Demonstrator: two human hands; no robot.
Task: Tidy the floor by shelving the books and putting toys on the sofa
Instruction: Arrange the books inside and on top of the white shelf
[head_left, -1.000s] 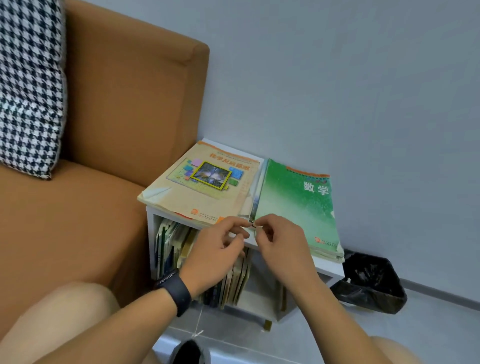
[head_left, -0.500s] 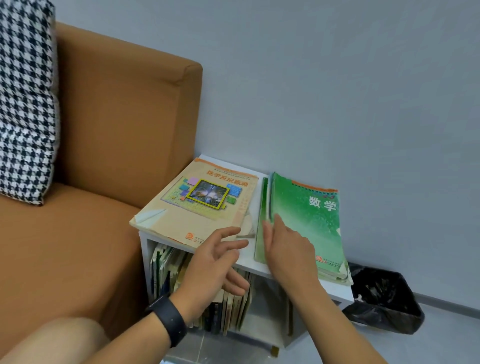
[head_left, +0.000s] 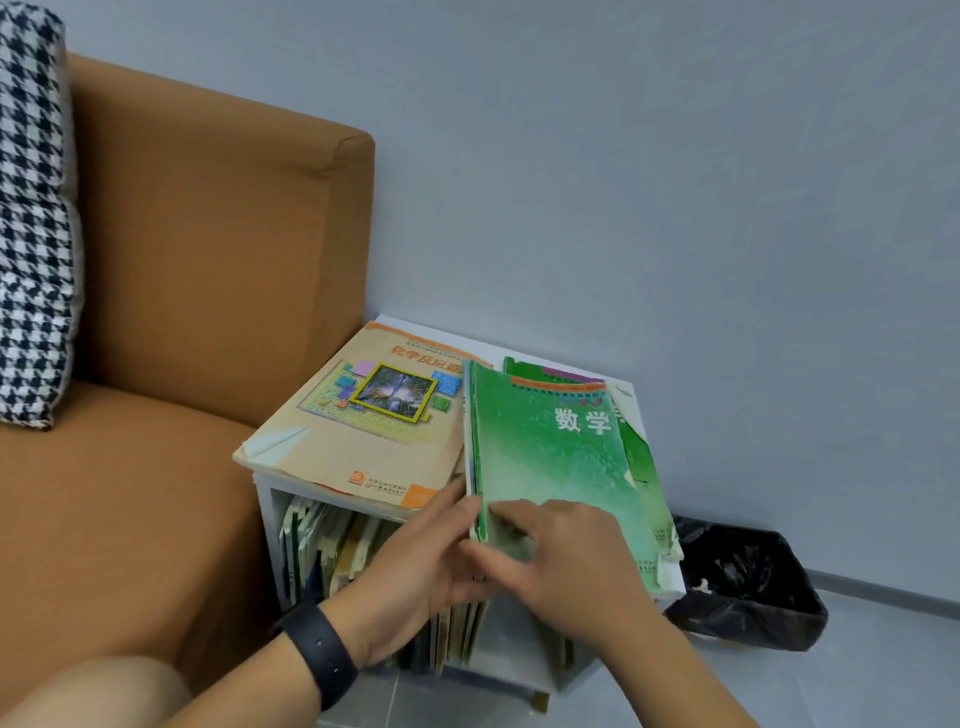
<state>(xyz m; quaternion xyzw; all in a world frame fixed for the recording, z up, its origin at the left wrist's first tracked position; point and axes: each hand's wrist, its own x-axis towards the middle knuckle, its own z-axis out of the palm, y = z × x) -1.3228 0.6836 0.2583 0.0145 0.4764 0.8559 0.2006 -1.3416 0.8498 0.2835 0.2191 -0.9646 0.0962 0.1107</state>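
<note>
A green book (head_left: 550, 452) with white characters lies on a stack of green books (head_left: 643, 467) on top of the small white shelf unit (head_left: 266, 501). Its left edge is raised and overlaps the beige book (head_left: 363, 431) beside it. My right hand (head_left: 566, 551) pinches the green book's near left corner, fingers on the cover. My left hand (head_left: 415, 561) has straight fingers touching the book's spine edge from the left. Several books (head_left: 322, 551) stand upright inside the shelf below.
The orange sofa (head_left: 130, 519) stands directly left of the shelf, with a houndstooth cushion (head_left: 31, 234) at its back. A black-lined bin (head_left: 748, 587) sits on the grey floor to the right. The grey wall is close behind.
My right hand has taken hold of the green book's near corner and lifted its left edge, shifting it left over the beige book. My left hand moved in against the spine.
</note>
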